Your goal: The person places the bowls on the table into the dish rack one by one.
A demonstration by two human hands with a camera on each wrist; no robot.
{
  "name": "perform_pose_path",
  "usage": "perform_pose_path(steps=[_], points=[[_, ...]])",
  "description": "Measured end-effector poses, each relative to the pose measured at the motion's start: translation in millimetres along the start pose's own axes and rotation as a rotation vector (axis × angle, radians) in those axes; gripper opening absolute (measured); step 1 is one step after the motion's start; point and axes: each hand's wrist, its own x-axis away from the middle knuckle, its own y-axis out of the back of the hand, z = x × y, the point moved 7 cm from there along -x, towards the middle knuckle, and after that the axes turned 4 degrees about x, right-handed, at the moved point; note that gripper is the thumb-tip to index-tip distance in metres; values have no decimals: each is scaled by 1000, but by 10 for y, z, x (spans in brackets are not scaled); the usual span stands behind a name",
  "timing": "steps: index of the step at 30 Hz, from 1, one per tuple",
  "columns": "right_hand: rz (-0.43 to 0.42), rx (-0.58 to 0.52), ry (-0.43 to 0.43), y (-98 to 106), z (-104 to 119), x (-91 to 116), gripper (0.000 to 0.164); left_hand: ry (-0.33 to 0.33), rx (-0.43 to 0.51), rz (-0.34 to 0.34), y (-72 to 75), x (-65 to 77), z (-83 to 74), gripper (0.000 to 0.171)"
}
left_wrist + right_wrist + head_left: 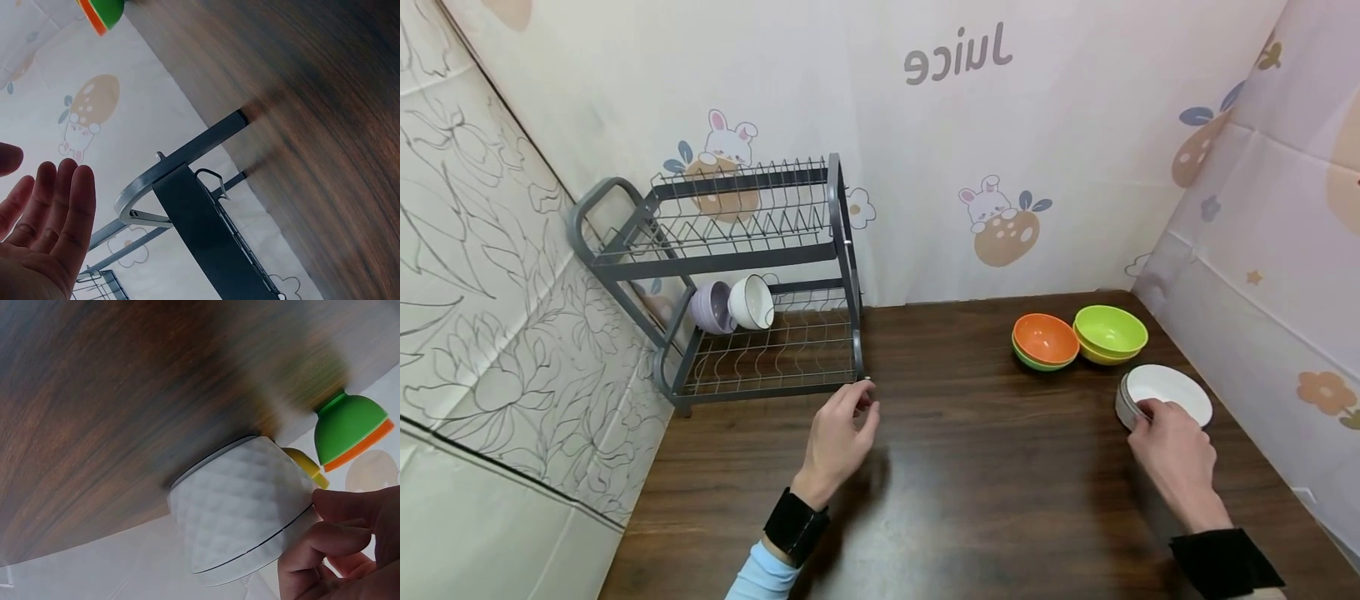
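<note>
The two hands are well apart. The right hand, at the lower right of the head frame, pinches the near rim of the stacked white bowls; in the right wrist view the thumb bears on the rim and the other fingers are curled. The stack sits upright on the surface, right of centre; its outer wall is embossed with a diamond pattern and a thin dark line follows the rim. The left hand, below the centre of the frame, is free, thumb apart from loosely bent fingers, near the lower right corner of the rack. A black band is fitted at the left wrist, above a light blue sleeve; a second black band is fitted at the right wrist.

Just beyond the white stack, an orange bowl is nested in a green bowl; to its right, a lime bowl is nested in a yellow bowl. All stand upright.

The rack, left of centre, is dark grey with two wire tiers. At the left of its lower tier, purple bowls and one white cup-like bowl rest on edge, side by side. A pale printed sheet hangs behind, with rabbits and reversed lettering.
</note>
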Motion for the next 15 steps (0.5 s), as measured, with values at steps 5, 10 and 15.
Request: perform_pose_path(steps=[5, 10, 15], points=[[-26, -17, 31, 5, 16, 9, 18, -2, -3, -3, -30, 17, -20, 26], [-68, -23, 59, 6, 12, 28, 15, -15, -5, 7, -81, 35, -40, 26], [-103, -21, 75, 35, 19, 15, 14, -40, 7, -3, -78, 3, -86, 26]])
